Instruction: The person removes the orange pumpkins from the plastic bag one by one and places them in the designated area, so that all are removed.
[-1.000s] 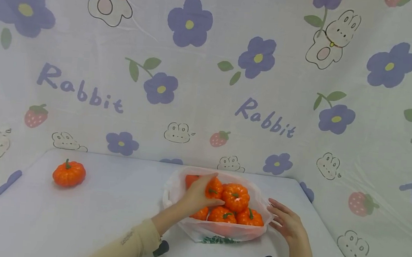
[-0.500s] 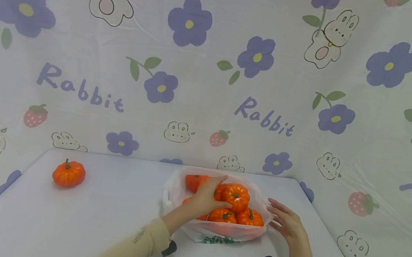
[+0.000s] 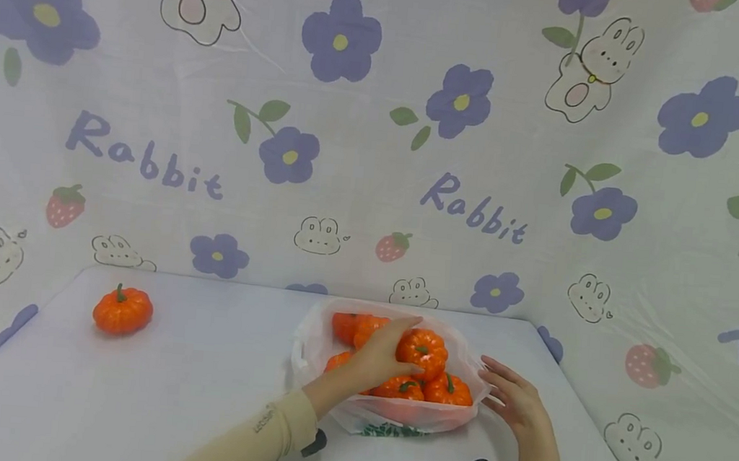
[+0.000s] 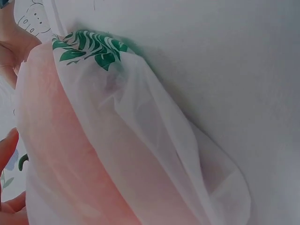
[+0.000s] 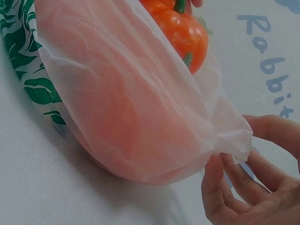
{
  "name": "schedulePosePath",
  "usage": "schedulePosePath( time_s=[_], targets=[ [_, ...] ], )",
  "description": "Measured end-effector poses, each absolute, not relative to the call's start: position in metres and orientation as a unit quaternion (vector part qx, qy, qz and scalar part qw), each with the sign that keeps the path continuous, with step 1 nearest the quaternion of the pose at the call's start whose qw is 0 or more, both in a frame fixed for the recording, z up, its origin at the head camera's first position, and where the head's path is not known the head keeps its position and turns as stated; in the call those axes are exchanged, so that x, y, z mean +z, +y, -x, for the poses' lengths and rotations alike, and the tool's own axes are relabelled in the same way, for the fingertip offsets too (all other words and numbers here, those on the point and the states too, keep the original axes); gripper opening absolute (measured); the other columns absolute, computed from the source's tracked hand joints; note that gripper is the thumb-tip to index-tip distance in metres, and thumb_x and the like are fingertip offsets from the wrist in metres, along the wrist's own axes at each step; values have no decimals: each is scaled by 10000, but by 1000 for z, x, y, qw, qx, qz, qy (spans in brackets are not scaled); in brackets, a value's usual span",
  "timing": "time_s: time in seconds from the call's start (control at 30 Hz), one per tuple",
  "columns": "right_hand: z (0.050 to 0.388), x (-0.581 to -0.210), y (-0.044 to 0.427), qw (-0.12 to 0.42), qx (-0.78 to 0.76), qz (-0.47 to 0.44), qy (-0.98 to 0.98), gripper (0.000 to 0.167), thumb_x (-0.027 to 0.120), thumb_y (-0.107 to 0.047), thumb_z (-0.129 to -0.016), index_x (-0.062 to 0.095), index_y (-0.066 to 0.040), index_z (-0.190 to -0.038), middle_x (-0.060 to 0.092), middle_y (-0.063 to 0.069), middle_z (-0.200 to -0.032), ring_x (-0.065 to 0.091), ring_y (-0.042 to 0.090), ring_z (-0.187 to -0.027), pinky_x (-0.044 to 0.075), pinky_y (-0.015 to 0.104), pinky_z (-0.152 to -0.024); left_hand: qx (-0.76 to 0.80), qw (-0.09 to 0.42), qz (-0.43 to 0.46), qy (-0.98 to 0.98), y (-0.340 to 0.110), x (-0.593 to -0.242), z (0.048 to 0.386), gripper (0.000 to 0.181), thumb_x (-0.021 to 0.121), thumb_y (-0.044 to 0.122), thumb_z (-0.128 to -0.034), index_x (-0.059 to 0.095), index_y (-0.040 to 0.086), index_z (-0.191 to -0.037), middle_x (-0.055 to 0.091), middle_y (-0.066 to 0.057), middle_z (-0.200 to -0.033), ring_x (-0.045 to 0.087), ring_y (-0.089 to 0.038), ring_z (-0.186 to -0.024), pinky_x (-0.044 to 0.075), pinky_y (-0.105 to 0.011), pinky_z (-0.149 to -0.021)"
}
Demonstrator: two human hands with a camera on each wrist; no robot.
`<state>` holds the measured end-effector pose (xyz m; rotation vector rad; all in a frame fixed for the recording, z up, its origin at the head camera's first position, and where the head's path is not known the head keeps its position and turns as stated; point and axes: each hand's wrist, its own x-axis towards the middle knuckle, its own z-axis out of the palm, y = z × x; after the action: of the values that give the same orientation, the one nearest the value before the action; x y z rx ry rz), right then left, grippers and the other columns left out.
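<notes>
A white plastic bag with a green leaf print lies on the table, its mouth showing several small orange pumpkins with green stems. My left hand reaches over the bag's mouth, thumb and fingers spread about the left side of the uppermost pumpkin; whether they touch it is unclear. At the bag's right edge, my right hand pinches the plastic; in the right wrist view, thumb and fingers hold the gathered corner of the bag. The left wrist view shows mostly the bag's side, with a few left fingertips at its left edge.
Another pumpkin stands alone at the far left of the white table. Behind the table hangs a white curtain printed with rabbits, flowers and strawberries, which also runs along the right side.
My left hand has moved to the right across the bag's mouth, from the left pumpkins to the uppermost one. The right hand, the bag and the pumpkins have stayed in place.
</notes>
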<state>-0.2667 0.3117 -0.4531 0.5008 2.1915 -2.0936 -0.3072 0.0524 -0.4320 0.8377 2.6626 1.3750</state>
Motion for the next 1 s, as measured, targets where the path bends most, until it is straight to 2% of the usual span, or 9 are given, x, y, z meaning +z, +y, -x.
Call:
schedulePosePath(
  time_s=[0.23,0.5,0.73,1.0],
  targets=[
    [268,-451,312,38,-680,-157,715,611,635,-295,-947,408,-119,-1487,290,156,-1580,412,300,-1329,308,538,-1189,425,25,-259,867,60,-433,309,841,799,235,-801,347,200,-1509,431,7,-1534,440,-215,-1396,404,-444,-1146],
    [269,-450,311,32,-670,-162,724,605,667,-293,-926,449,-122,-1464,379,132,-1530,510,197,-1181,370,493,-1166,399,11,-268,877,62,-435,315,843,801,212,-803,344,120,-1504,429,-40,-1534,450,-222,-1388,391,-410,-1161],
    [273,-451,312,33,-673,-161,721,619,667,-306,-926,438,-125,-1471,321,152,-1573,487,223,-1236,341,511,-1179,396,10,-268,878,64,-440,321,842,803,191,-799,348,145,-1506,435,-23,-1529,455,-210,-1382,387,-403,-1164],
    [273,-451,313,36,-673,-161,721,587,659,-282,-933,454,-130,-1462,349,131,-1557,524,169,-1147,355,498,-1175,411,11,-257,874,64,-441,321,830,801,207,-792,367,155,-1497,455,-20,-1515,462,-217,-1375,395,-414,-1157]
  ],
)
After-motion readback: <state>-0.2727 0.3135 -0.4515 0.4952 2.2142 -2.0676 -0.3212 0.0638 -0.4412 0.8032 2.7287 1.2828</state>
